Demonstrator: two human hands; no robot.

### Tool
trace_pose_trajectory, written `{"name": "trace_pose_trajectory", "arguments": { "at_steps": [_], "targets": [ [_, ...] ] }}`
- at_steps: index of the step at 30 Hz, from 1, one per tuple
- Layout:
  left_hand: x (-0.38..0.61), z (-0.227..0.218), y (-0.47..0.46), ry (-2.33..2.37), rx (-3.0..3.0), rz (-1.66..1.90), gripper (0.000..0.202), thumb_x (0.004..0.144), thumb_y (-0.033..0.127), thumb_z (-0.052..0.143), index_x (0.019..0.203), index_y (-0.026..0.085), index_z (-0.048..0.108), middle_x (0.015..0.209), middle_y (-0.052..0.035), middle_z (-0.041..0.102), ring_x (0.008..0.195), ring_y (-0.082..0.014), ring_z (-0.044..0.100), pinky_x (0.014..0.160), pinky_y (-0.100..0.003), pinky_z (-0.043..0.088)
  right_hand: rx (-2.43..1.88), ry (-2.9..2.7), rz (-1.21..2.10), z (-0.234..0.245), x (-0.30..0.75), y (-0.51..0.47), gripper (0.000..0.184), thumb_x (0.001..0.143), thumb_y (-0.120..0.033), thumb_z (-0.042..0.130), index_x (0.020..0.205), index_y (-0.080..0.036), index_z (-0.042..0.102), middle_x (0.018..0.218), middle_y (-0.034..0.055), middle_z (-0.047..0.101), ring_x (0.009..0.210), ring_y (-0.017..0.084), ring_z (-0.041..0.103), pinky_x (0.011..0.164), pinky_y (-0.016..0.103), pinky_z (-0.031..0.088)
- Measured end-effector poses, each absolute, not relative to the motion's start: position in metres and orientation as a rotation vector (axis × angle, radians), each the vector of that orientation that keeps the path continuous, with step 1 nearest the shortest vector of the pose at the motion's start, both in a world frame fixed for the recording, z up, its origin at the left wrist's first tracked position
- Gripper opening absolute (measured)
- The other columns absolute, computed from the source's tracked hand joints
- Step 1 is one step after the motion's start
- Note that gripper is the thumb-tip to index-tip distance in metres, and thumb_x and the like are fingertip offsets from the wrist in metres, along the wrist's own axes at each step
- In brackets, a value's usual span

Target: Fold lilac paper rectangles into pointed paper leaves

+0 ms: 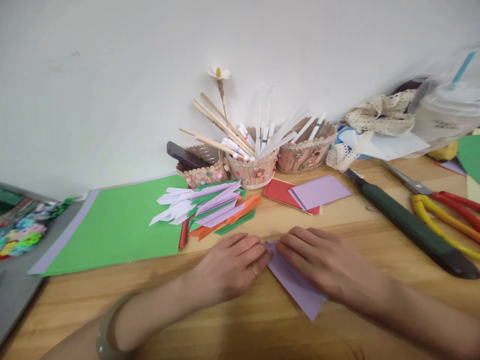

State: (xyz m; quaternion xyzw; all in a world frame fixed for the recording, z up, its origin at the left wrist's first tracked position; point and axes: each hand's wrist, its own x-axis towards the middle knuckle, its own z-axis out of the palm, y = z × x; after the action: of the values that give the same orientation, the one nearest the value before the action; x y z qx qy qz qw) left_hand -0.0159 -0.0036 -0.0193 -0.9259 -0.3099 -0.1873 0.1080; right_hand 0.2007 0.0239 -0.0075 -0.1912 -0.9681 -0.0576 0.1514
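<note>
A piece of purple paper lies at a slant on the wooden table, with a fold at its far corner. My right hand rests over its right side, fingers closed on the far edge. At the paper's far left corner, the fingers of my left hand are closed together and pinch it; the thumb is partly hidden. Beyond my hands lies a pile of folded paper pieces in white, purple, green and orange. To its right, purple cards overlap red ones.
Green sheets lie at the left. Three decorated baskets with sticks and pens stand against the wall. A dark green-handled tool and scissors lie right, with lace and a plastic cup behind.
</note>
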Motion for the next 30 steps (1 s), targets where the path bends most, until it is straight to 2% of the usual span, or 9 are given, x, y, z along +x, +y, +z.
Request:
{"name": "trace_pose_trajectory", "arguments": {
  "at_steps": [9,18,23,27,30],
  "targets": [
    [-0.0139,-0.0251,-0.0048,-1.045,-2.771,-0.656,0.022,0.100,0.020,0.039,0.093,0.015,0.059,0.084,0.0011,0.067,0.086,-0.0124,0.063,0.085,-0.026,0.050,-0.514,-2.759,-0.208,-0.0093,0.2013,0.0261,0.028,0.093,-0.007,0.035,0.089,-0.010,0.063,0.076,0.0061,0.059,0.071,0.020,0.050,0.059,0.032,0.041],
    [-0.0110,-0.0238,-0.0033,-1.094,-2.738,-0.730,0.025,0.101,0.023,0.038,0.089,0.015,0.059,0.081,0.0012,0.067,0.081,-0.0118,0.064,0.081,-0.024,0.052,-0.468,-2.754,-0.284,-0.0120,0.2005,0.0245,0.028,0.092,-0.006,0.035,0.087,-0.010,0.062,0.076,0.0063,0.058,0.069,0.019,0.048,0.058,0.032,0.040],
    [-0.0120,-0.0231,-0.0043,-0.969,-2.756,-0.613,0.024,0.101,0.020,0.035,0.099,0.014,0.058,0.085,0.0002,0.067,0.087,-0.0141,0.063,0.084,-0.027,0.052,-0.464,-2.742,-0.257,-0.0114,0.2004,0.0262,0.028,0.092,-0.007,0.035,0.085,-0.011,0.062,0.074,0.0059,0.057,0.069,0.020,0.047,0.057,0.032,0.038],
    [-0.0096,-0.0213,-0.0048,-1.218,-2.813,-0.656,0.034,0.102,0.031,0.030,0.088,0.016,0.057,0.083,-0.0014,0.064,0.083,-0.0138,0.062,0.081,-0.027,0.053,-0.519,-2.764,-0.132,-0.0116,0.2012,0.0281,0.024,0.094,-0.013,0.039,0.080,-0.013,0.059,0.076,0.0052,0.056,0.069,0.019,0.046,0.058,0.032,0.039],
    [-0.0088,-0.0202,-0.0051,-1.384,-2.827,-0.657,0.037,0.101,0.041,0.031,0.084,0.017,0.054,0.084,-0.0022,0.061,0.081,-0.0142,0.061,0.077,-0.027,0.053,-0.569,-2.783,-0.067,-0.0143,0.2008,0.0293,0.020,0.093,-0.015,0.040,0.085,-0.015,0.058,0.081,0.0061,0.056,0.073,0.020,0.048,0.060,0.032,0.040]
  ]
}}
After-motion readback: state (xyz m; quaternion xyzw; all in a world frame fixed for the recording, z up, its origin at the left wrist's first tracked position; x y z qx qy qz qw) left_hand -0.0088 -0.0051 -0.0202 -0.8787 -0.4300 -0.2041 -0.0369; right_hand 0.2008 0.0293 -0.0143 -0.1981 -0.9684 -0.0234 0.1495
